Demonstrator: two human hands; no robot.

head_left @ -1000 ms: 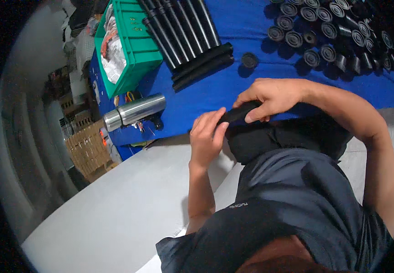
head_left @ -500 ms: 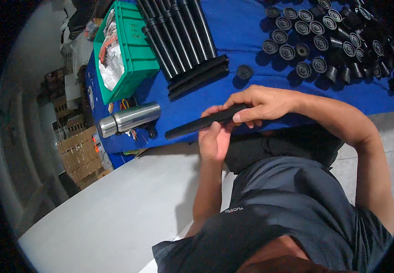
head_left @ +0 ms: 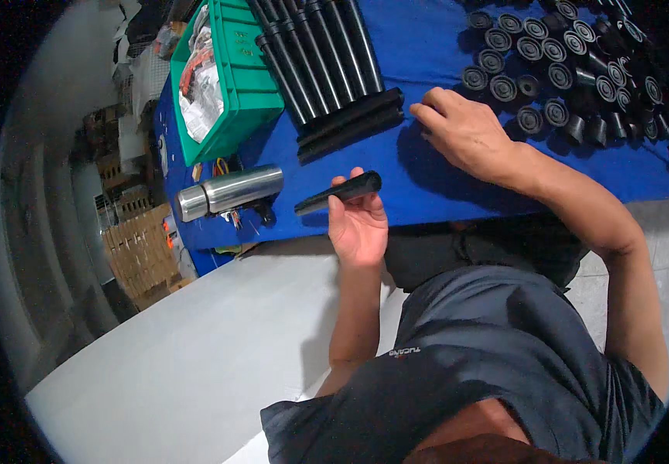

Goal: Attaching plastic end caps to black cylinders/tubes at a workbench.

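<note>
My left hand [head_left: 361, 224] grips a tapered black tube [head_left: 342, 192] between thumb and fingers, just above the near edge of the blue-covered table. The tube's wider end points right and its narrower end left. To the upper right, my right hand [head_left: 466, 135] is over the cloth with its fingers curled downward. What the fingertips hold, if anything, is hidden beneath the hand. Many round black caps with ringed tops [head_left: 529, 120] stand and lie to the right of that hand. Left of it, two short black tubes [head_left: 350, 127] lie across the ends of a row of long black tubes [head_left: 323, 69].
A green crate [head_left: 251, 85] holding crumpled plastic stands at the table's left. In front of it lies a steel bottle [head_left: 242, 189], with small tools and wires beside it. A white surface [head_left: 195, 340] is at the lower left; stacked cartons [head_left: 141, 247] stand beyond.
My right hand has let go of the tube and moved up and right over the spot of a lone black cap, now out of sight. My left hand keeps the tube, its wider end now uncovered.
</note>
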